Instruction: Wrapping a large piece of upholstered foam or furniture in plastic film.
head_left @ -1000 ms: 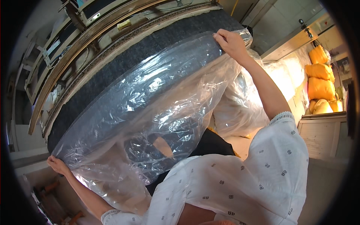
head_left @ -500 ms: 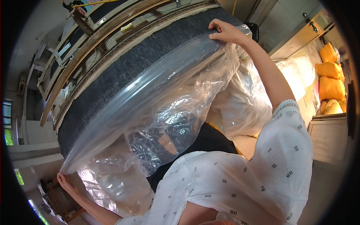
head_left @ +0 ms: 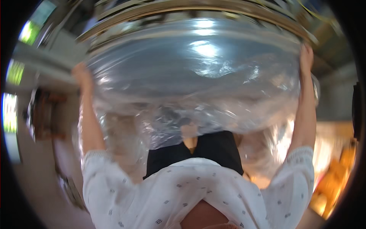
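Note:
A wide sheet of clear plastic film (head_left: 160, 80) is stretched between my hands. It lies over the dark work surface, which shows through it, and its near part hangs in folds down toward my lap. My left hand (head_left: 82, 72) is at the film's left edge, smeared by motion. At the right edge my right hand (head_left: 306, 57) is closed round the film near the end of a wooden bar. Both arms reach forward, roughly level with each other. Bright reflections lie across the middle of the film.
A long curved wooden bar (head_left: 183, 10) with a frame behind it runs along the far side. Orange bundles (head_left: 333, 179) are at the lower right. On the left are bright windows (head_left: 10, 118) and a brown wooden stand (head_left: 47, 110).
Both hands have moved forward, carrying the film's edge away from me over the dark surface, which was partly bare before. My view has turned to face the wooden bar squarely.

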`<state>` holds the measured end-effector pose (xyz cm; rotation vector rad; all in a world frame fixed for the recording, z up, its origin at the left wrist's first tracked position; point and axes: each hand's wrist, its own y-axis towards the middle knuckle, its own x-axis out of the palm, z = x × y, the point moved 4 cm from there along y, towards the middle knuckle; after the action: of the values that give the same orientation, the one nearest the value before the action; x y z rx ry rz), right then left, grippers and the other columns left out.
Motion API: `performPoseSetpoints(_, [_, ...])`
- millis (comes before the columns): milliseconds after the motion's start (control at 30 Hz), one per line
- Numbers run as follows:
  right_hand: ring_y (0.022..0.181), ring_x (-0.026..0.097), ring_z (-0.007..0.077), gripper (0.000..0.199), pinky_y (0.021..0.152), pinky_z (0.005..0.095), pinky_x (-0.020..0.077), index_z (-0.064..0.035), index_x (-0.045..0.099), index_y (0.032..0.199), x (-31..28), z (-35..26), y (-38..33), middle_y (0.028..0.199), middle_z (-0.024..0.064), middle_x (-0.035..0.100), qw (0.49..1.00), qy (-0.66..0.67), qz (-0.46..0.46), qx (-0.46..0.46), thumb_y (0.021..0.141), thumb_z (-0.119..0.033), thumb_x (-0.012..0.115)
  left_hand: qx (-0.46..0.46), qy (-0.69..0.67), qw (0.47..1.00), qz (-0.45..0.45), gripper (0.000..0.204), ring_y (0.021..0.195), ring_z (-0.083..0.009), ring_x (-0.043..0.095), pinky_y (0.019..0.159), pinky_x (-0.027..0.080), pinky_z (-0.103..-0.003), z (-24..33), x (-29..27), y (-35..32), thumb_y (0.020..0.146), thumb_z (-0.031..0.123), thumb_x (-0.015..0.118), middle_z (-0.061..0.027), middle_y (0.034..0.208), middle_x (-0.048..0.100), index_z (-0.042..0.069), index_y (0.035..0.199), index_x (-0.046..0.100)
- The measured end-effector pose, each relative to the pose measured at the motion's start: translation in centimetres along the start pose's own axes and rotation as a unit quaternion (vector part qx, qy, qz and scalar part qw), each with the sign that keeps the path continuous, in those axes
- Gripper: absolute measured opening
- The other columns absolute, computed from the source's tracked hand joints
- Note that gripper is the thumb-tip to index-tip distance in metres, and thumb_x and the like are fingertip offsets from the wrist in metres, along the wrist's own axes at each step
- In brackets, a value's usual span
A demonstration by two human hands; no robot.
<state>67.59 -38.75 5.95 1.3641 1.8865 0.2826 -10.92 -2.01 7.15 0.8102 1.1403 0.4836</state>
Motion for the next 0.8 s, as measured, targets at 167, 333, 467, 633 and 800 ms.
performPoseSetpoints(167, [0.088, 0.054, 0.0160, 0.034, 0.081, 0.0269, 0.0414, 0.0008, 0.057, 0.103, 1.6, 8.5, 0.5, 0.095, 0.0074, 0.060, 1.000, -0.010, -0.003, 0.002, 0.087, -0.028, 0.057, -0.164, -0.189, 0.968, -0.008, 0.026, 0.086, -0.0307, 0.058, 0.078, 0.043, -0.037, 0.8, 7.8, 1.1, 0.083, 0.027, 0.052, -0.0165, 0.087, 0.061, 0.003, 0.089, 0.060])
performPoseSetpoints(333, [0.084, 0.053, 0.0153, 0.032, 0.079, 0.0271, 0.0409, 0.0006, 0.058, 0.098, 2.9, 6.7, 1.3, 0.092, 0.0058, 0.060, 0.995, -0.093, -0.034, 0.009, 0.087, -0.030, 0.056, -0.193, -0.186, 0.962, -0.058, 0.029, 0.084, -0.0279, 0.060, 0.076, 0.045, -0.035, 0.1, 9.8, 2.6, 0.081, 0.030, 0.056, -0.0149, 0.085, 0.064, 0.004, 0.091, 0.063])
performPoseSetpoints(467, [0.080, 0.052, 0.0149, 0.031, 0.077, 0.0266, 0.0407, 0.0009, 0.058, 0.096, 2.6, 7.4, 2.3, 0.089, 0.0050, 0.059, 0.995, -0.087, -0.048, -0.007, 0.086, -0.028, 0.056, -0.143, -0.180, 0.972, -0.046, 0.030, 0.077, -0.0269, 0.061, 0.072, 0.046, -0.036, 0.4, 11.4, 4.0, 0.078, 0.033, 0.058, -0.0130, 0.079, 0.065, 0.005, 0.086, 0.067])
performPoseSetpoints(633, [0.073, 0.048, 0.0165, 0.034, 0.071, 0.0285, 0.0410, 0.0054, 0.055, 0.086, 2.7, 6.7, 3.2, 0.078, 0.0072, 0.053, 0.991, -0.114, 0.005, -0.064, 0.081, -0.028, 0.062, -0.209, -0.179, 0.961, -0.038, 0.037, 0.075, -0.0270, 0.061, 0.073, 0.046, -0.034, 0.9, 11.8, 4.2, 0.073, 0.034, 0.063, -0.0144, 0.077, 0.064, -0.001, 0.082, 0.064])
performPoseSetpoints(800, [0.071, 0.045, 0.0173, 0.030, 0.068, 0.0304, 0.0403, 0.0053, 0.052, 0.080, 1.9, 7.2, 2.9, 0.076, 0.0079, 0.051, 0.986, -0.146, 0.053, -0.054, 0.079, -0.022, 0.063, -0.268, -0.214, 0.938, -0.057, 0.031, 0.071, -0.0258, 0.060, 0.069, 0.046, -0.034, -1.3, 12.8, 4.3, 0.077, 0.028, 0.059, -0.0127, 0.083, 0.061, -0.002, 0.086, 0.058])
